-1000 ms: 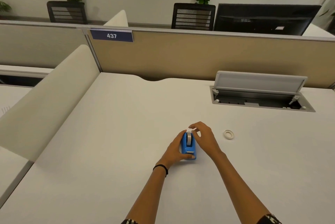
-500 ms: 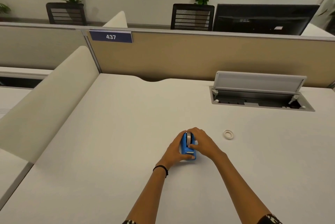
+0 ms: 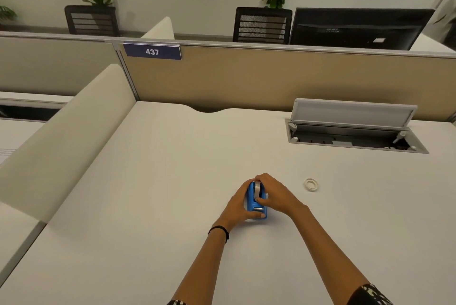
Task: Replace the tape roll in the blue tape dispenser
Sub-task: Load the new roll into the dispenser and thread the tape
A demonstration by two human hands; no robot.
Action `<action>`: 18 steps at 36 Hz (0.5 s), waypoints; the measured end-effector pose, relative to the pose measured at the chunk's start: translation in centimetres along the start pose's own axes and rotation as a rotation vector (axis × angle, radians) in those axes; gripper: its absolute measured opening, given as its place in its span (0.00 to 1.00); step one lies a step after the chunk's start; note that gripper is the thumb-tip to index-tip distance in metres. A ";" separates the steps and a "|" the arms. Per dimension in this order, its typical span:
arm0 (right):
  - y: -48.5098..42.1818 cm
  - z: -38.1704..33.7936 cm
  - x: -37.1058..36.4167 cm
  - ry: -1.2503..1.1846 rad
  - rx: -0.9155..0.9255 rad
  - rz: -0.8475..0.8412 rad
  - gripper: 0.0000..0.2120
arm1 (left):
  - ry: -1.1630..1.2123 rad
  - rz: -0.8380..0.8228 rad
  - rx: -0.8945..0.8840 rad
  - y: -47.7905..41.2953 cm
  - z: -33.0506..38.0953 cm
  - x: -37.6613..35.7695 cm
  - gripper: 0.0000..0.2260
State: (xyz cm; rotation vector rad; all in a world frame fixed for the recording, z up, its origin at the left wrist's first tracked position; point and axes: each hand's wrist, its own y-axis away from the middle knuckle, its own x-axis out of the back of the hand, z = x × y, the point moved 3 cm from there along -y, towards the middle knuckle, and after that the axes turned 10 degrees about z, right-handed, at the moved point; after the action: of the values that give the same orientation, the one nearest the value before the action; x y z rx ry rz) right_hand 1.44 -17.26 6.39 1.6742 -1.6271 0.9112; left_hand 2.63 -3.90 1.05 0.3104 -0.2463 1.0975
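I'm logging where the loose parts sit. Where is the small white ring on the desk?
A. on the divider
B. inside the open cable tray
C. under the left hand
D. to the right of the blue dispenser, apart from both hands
D: the white ring lies flat on the desk to the right of the blue dispenser, clear of the right hand.

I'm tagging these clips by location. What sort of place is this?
Most likely an open-plan office. A desk partition carries a number plate reading 437, a monitor and mesh chairs stand at the next desk, and a cable hatch is set into the white desk.
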 end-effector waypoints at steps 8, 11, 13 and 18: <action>-0.5 -0.2 0.1 0.094 0.044 -0.031 0.21 | -0.011 -0.002 0.010 0.0 -0.1 0.0 0.40; -0.7 -0.1 0.1 0.144 0.086 -0.032 0.19 | -0.016 -0.012 0.011 0.0 0.1 0.1 0.40; -0.7 0.0 0.1 0.155 0.101 -0.032 0.18 | -0.024 -0.022 0.010 0.0 0.2 0.2 0.40; -0.8 0.0 -0.2 0.171 0.119 -0.029 0.18 | -0.063 -0.050 0.009 -0.1 0.3 0.2 0.41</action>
State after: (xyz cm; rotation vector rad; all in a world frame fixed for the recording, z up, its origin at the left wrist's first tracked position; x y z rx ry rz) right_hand 2.20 -17.15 6.24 1.6446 -1.4566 1.1241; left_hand 2.83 -3.88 1.41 0.3577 -0.2885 1.0407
